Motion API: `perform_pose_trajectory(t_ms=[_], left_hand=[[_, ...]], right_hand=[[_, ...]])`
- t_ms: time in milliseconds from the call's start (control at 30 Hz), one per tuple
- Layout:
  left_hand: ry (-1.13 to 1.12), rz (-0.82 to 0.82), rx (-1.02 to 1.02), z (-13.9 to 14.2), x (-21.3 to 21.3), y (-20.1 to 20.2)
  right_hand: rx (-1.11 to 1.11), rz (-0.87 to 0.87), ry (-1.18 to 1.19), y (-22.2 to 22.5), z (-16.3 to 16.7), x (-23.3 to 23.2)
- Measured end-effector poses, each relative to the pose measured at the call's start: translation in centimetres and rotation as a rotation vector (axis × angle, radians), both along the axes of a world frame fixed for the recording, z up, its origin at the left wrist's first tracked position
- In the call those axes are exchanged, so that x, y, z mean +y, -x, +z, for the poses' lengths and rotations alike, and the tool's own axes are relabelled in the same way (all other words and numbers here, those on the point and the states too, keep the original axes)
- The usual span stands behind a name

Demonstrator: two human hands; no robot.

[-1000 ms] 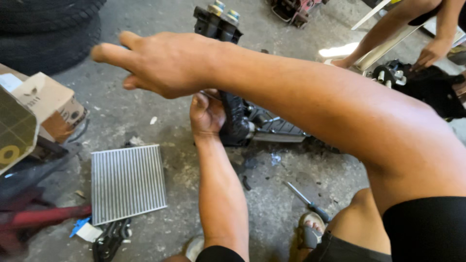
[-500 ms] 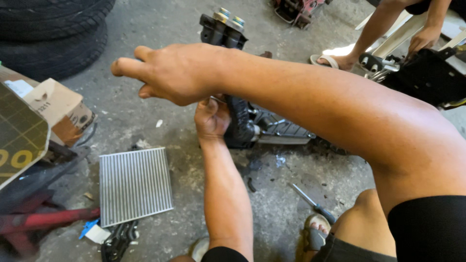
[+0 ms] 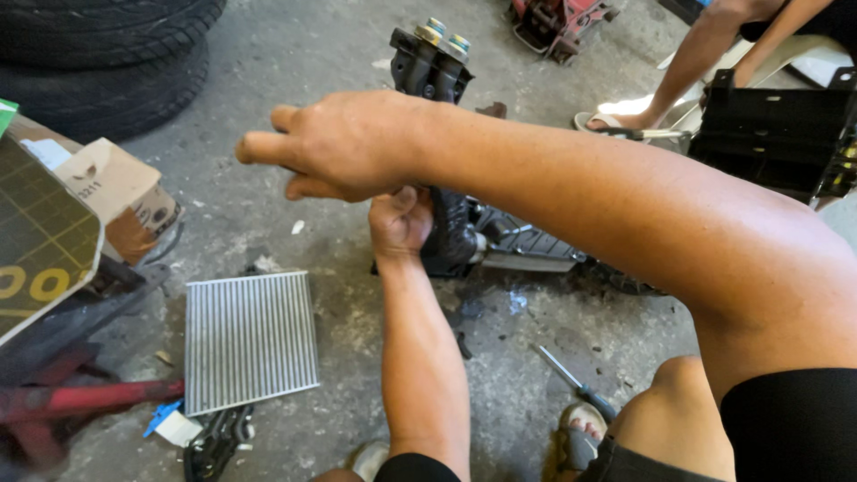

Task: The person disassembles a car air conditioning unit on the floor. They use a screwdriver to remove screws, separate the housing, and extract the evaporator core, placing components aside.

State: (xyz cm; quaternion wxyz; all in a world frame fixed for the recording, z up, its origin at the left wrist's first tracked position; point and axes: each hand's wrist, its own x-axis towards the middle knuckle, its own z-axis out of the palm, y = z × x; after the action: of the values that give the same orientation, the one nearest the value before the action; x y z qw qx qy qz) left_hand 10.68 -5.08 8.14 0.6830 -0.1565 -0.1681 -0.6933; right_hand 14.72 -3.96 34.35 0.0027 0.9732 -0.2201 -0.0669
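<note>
Black car part [image 3: 464, 234] lies on the concrete floor [image 3: 295, 62]; the left hand [image 3: 402, 221] grips its near end, while the right hand [image 3: 344, 147] hovers above, fingers loosely extended, holding nothing. Left of the part sit stacked tyres [image 3: 98, 54], a brown cardboard box [image 3: 120, 192] with a white label and a ribbed silver radiator core [image 3: 250, 341]. Since half a second ago, the right hand has drifted slightly rightward. A screwdriver [image 3: 576, 384] lies nearer the person's knee.
</note>
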Motion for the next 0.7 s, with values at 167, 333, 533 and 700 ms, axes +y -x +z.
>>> perform_pose_trajectory(t_ms=[167, 333, 533, 700], left_hand=[[-0.013, -0.015, 0.046, -1.4, -0.7, 0.4], [-0.029, -0.044, 0.057, -2.3, -1.3, 0.7], [-0.053, -0.008, 0.029, -2.1, -1.4, 0.8], [-0.010, -0.031, 0.051, -1.6, -1.3, 0.6]], right_hand=[[-0.060, 0.025, 0.068, 0.2, -0.7, -0.2], [-0.118, 0.043, 0.102, 0.5, -0.7, -0.5], [-0.144, 0.036, 0.171, 0.3, -1.0, -0.7], [-0.130, -0.024, 0.173, -0.1, -1.2, -1.1]])
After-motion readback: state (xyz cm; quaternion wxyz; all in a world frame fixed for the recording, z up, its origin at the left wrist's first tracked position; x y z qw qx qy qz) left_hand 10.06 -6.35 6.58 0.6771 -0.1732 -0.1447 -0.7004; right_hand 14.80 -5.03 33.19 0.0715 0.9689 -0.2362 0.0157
